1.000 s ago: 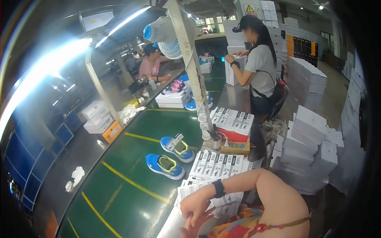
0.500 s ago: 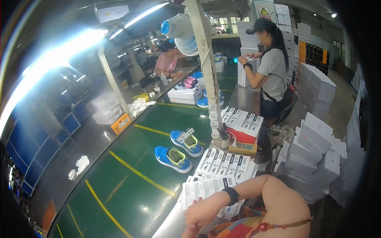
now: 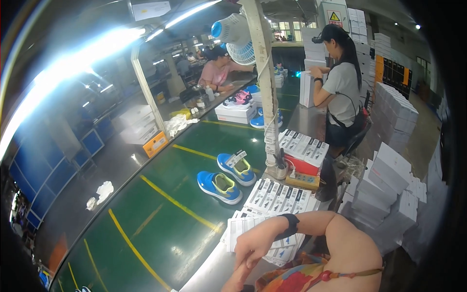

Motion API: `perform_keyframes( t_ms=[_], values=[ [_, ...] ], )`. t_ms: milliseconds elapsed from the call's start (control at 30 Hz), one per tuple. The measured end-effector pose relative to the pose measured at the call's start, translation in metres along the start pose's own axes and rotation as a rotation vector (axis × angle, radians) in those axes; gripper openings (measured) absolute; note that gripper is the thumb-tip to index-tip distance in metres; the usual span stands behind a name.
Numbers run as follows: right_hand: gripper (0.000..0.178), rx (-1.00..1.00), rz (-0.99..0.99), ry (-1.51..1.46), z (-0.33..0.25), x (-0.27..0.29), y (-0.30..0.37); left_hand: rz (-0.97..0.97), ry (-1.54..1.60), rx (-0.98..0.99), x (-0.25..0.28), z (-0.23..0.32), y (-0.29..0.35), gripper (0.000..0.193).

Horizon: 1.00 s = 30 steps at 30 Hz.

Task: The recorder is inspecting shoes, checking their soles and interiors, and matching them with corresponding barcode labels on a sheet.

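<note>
My right hand (image 3: 255, 243), with a dark band on its wrist, is bent over at the near edge of the label sheets (image 3: 241, 225). Its fingers are curled down against my left hand (image 3: 235, 281). Anything pinched between them is too small to make out. Only part of my left hand shows at the lower edge, its fingertips hidden under the right. Beyond them on the green belt (image 3: 160, 221) stands a pair of blue sneakers with yellow-green linings. The nearer sneaker (image 3: 219, 187) is bare; the farther sneaker (image 3: 236, 169) carries a white tag (image 3: 237, 158).
More label sheets (image 3: 304, 148) lie on a red box (image 3: 302, 166) beside a post (image 3: 265, 78) and a power strip (image 3: 301, 181). White shoeboxes (image 3: 384, 194) pile up at right. Two co-workers sit farther along the belt. A shoe tip (image 3: 83, 289) shows at lower left.
The view has shifted, so the scene sits farther right. My right hand has drawn its fingers off the label sheet and down onto my left hand. A shoe tip has appeared at the lower left.
</note>
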State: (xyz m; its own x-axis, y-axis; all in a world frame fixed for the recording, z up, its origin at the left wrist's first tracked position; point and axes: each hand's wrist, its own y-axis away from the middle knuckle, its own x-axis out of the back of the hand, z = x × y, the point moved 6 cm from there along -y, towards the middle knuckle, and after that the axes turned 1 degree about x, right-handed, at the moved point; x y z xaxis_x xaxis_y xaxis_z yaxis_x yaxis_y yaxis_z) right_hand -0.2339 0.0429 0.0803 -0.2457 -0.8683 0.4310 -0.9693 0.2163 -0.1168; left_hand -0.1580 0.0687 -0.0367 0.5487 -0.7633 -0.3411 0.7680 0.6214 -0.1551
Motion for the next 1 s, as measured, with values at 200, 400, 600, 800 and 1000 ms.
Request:
perform_keyframes(
  t_ms=[200,400,600,800,1000],
  values=[
    [0.019,-0.146,0.068,0.522,0.008,0.006,-0.014,0.088,-0.046,-0.001,0.018,-0.014,0.017,0.118],
    [0.026,0.073,0.273,0.71,-0.005,-0.006,-0.037,0.209,0.026,0.03,0.028,-0.012,0.04,0.118],
    [0.07,0.176,0.364,0.628,-0.017,-0.023,-0.05,0.515,-0.231,-0.223,0.021,0.022,0.033,0.114],
    [0.113,0.202,0.558,0.251,-0.011,-0.019,-0.048,0.789,-0.508,-0.466,0.006,0.08,0.019,0.111],
    [0.122,0.041,0.465,-0.095,0.006,-0.023,-0.048,0.49,-0.732,-0.392,0.02,0.088,0.015,0.103]
  ],
)
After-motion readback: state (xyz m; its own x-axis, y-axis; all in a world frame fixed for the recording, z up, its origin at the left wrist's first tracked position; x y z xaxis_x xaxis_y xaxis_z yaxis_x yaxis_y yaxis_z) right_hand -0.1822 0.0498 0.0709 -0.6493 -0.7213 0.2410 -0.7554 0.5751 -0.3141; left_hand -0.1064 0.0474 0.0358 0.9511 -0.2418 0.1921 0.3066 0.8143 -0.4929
